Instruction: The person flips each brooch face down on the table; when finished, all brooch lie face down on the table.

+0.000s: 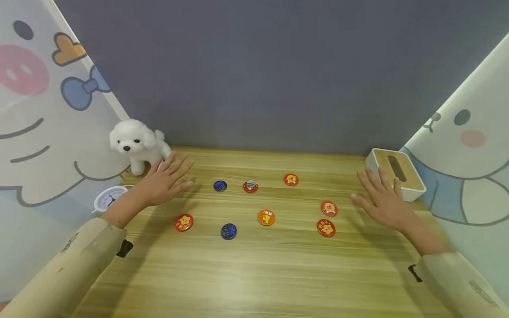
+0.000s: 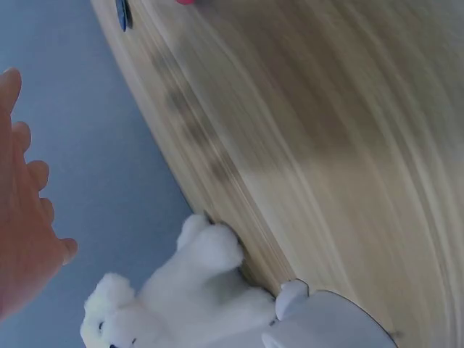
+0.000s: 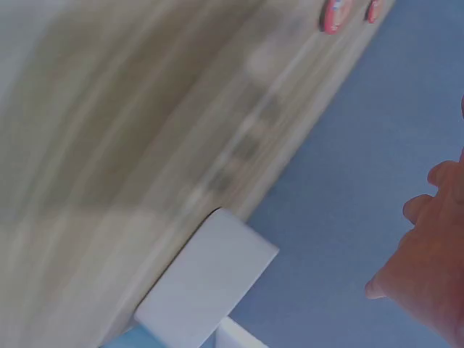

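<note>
My left hand (image 1: 164, 180) hovers over the table's left side with fingers straight and spread, holding nothing. Close by it stands a white toy dog (image 1: 137, 143). On the right, my right hand (image 1: 385, 202) is held above the tabletop, fingers extended, near a white tissue box (image 1: 415, 191) with a wooden lid. Between the hands lie several round badges: two dark blue badges (image 1: 228, 231), an orange badge (image 1: 266, 217), a red badge with a tree picture (image 1: 250, 186), and other red badges (image 1: 326, 228), some showing a yellow star. Neither hand touches a badge.
A white, round-faced object (image 1: 109, 198) with a dog picture sits by the left wrist, partly hidden by the arm. A grey panel (image 1: 254, 88) rises behind the wooden table (image 1: 254, 274). Cartoon-printed panels (image 1: 36, 141) flank both sides.
</note>
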Action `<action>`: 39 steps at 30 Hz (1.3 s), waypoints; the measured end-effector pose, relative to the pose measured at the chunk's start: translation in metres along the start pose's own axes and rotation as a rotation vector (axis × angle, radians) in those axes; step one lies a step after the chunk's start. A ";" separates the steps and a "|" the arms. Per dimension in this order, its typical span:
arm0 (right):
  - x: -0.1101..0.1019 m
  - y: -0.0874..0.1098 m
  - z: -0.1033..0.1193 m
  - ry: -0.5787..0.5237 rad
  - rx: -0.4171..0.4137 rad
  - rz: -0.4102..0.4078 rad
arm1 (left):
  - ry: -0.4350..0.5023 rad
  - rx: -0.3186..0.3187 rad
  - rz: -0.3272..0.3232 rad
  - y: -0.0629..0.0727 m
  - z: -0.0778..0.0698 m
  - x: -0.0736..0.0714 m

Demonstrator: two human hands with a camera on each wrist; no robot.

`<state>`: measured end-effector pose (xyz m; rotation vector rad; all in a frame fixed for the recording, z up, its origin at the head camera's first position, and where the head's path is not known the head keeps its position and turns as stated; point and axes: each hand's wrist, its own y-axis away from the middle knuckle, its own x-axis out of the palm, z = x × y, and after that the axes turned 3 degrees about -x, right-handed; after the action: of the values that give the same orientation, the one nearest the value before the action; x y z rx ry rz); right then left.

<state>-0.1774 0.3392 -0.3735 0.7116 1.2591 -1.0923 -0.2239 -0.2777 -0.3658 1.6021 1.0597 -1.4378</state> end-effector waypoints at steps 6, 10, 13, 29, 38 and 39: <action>-0.006 -0.035 0.023 -0.088 -0.040 0.034 | 0.072 -0.009 0.036 -0.009 -0.003 -0.004; -0.008 -0.065 0.044 -0.152 -0.064 0.075 | 0.119 -0.016 0.047 -0.018 -0.004 -0.004; -0.005 -0.090 0.061 -0.178 -0.076 0.115 | 0.159 -0.023 0.049 -0.026 -0.004 -0.004; 0.032 -0.188 0.162 -0.130 -0.230 0.302 | 0.195 -0.011 0.159 -0.057 -0.023 0.012; 0.075 -0.210 0.208 -0.186 -0.230 0.385 | 0.251 0.015 0.192 -0.067 -0.047 0.028; 0.079 -0.211 0.211 -0.205 -0.227 0.391 | 0.256 0.028 0.183 -0.068 -0.048 0.030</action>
<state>-0.2956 0.0540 -0.3766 0.6222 0.9960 -0.6710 -0.2660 -0.2040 -0.3901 1.8881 1.0065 -1.1536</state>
